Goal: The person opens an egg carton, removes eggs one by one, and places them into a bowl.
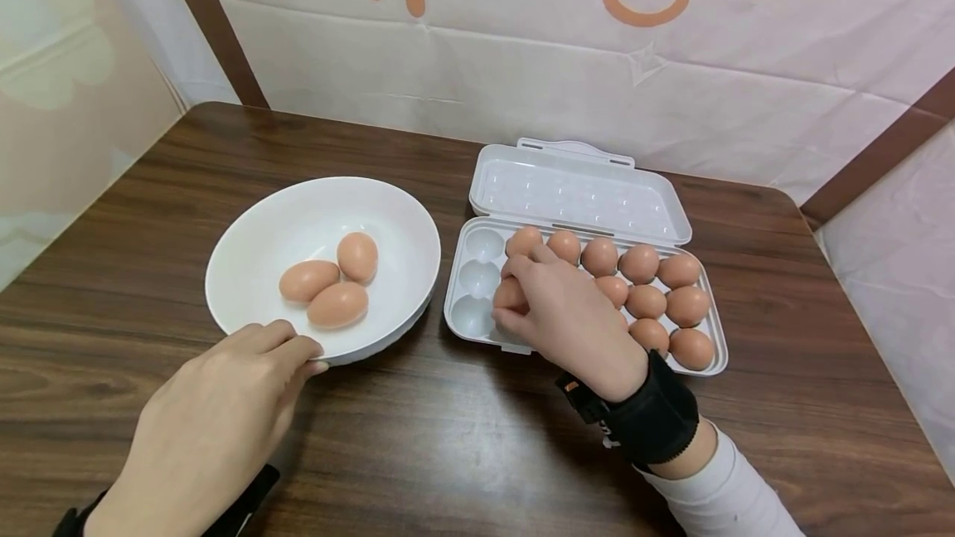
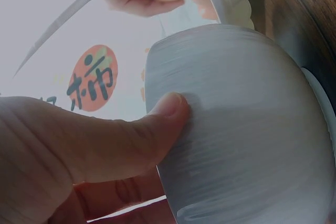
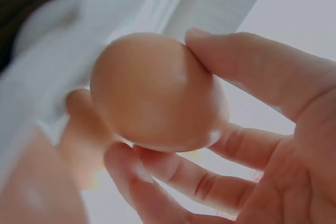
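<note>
Over the left part of the white egg box [image 1: 477,278], the right hand [image 1: 570,317] has its fingers [image 3: 191,178] bent round one brown egg [image 3: 155,93], parted only as wide as the shell. Left of the box, the left hand [image 1: 216,408] pinches the near rim of a white bowl [image 1: 261,234] (three eggs [image 1: 337,303] lie inside). Behind the box's cups, its lid [image 1: 582,199] lies open on the counter [image 1: 425,454].

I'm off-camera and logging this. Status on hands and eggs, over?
Left hand gripping bowl at rim. Right hand holding egg at carton. Three eggs in bowl. No obstruction visible between bowl and carton.
</note>
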A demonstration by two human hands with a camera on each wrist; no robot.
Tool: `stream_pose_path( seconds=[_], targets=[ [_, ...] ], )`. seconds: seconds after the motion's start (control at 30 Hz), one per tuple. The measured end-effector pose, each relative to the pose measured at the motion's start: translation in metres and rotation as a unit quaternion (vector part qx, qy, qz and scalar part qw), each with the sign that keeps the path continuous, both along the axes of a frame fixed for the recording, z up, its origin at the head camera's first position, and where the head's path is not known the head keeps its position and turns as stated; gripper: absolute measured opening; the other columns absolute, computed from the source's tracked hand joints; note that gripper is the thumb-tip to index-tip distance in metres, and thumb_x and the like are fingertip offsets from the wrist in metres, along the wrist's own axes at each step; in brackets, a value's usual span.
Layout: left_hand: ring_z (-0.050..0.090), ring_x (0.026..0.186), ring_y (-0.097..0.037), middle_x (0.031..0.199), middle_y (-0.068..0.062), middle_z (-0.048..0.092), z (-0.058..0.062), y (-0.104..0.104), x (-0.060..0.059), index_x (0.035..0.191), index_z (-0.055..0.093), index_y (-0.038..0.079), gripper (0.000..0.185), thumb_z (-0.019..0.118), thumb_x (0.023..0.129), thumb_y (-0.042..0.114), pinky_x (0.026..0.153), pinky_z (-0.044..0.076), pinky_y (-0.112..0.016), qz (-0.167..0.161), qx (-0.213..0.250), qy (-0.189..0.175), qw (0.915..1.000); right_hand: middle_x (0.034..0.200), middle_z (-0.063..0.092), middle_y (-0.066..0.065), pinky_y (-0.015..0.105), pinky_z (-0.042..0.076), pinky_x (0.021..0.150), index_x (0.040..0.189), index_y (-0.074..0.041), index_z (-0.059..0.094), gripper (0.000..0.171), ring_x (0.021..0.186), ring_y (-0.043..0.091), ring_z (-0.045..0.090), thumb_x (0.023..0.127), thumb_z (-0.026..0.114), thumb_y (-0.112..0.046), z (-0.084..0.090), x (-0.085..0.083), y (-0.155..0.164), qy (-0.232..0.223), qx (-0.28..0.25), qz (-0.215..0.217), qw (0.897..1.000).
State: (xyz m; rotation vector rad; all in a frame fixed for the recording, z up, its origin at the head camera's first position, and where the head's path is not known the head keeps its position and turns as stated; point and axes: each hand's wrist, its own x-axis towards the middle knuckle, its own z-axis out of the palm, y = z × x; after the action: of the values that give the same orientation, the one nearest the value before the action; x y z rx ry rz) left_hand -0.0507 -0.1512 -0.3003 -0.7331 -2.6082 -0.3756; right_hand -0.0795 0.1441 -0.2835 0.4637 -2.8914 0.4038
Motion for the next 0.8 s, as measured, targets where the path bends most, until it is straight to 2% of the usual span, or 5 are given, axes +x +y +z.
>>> stream_pose_path(
  seconds=[0.1,0.27,0.37,0.47,0.8],
  targets=[
    [0.044,0.058,-0.01,0.064,0.013,0.042,0.001,0.0,-0.001,0.074,0.063,0.018,0.019,0.081,0.076,0.012,0.046,0.031,-0.027,0.004,-0.002,-0.004,1.0,0.093,0.055,-0.002,0.019,0.044,0.059,0.088,-0.012,0.059,0.013,0.079,0.01,0.052,0.083,0.071,-0.012,0.006,-0.001,-0.003,0.004,-0.022,-0.004,1.0],
    [0.046,0.058,-0.011,0.064,0.012,0.043,0.001,0.0,-0.001,0.073,0.063,0.018,0.019,0.081,0.076,0.012,0.046,0.032,-0.028,0.01,-0.004,-0.009,0.9999,0.09,0.06,0.002,0.028,0.048,0.068,0.09,-0.011,0.065,0.008,0.082,0.018,0.055,0.083,0.068,-0.013,0.016,-0.007,-0.009,0.037,-0.037,-0.01,0.999],
    [0.045,0.058,-0.01,0.064,0.012,0.043,0.001,0.0,-0.001,0.073,0.063,0.018,0.019,0.081,0.077,0.012,0.046,0.032,-0.027,0.011,-0.004,-0.011,0.9999,0.087,0.059,0.003,0.03,0.047,0.064,0.096,-0.009,0.067,0.013,0.077,0.018,0.053,0.085,0.067,-0.016,0.026,-0.008,-0.015,0.038,-0.052,-0.021,0.998],
    [0.045,0.058,-0.01,0.064,0.012,0.043,0.001,0.0,-0.001,0.073,0.064,0.018,0.019,0.081,0.077,0.011,0.046,0.032,-0.028,0.012,-0.005,-0.012,0.9999,0.087,0.056,0.001,0.028,0.045,0.062,0.096,-0.012,0.066,0.011,0.078,0.014,0.051,0.086,0.066,-0.017,0.037,-0.009,-0.021,0.026,-0.078,-0.027,0.996],
    [0.047,0.059,-0.011,0.065,0.011,0.044,0.001,0.0,-0.001,0.073,0.064,0.018,0.019,0.082,0.076,0.011,0.047,0.033,-0.029,0.01,0.0,-0.007,0.9999,0.096,0.058,0.001,0.029,0.046,0.065,0.107,-0.014,0.067,0.021,0.078,0.016,0.056,0.088,0.071,-0.023,0.054,-0.014,-0.043,0.032,-0.114,0.004,0.993]
  ],
)
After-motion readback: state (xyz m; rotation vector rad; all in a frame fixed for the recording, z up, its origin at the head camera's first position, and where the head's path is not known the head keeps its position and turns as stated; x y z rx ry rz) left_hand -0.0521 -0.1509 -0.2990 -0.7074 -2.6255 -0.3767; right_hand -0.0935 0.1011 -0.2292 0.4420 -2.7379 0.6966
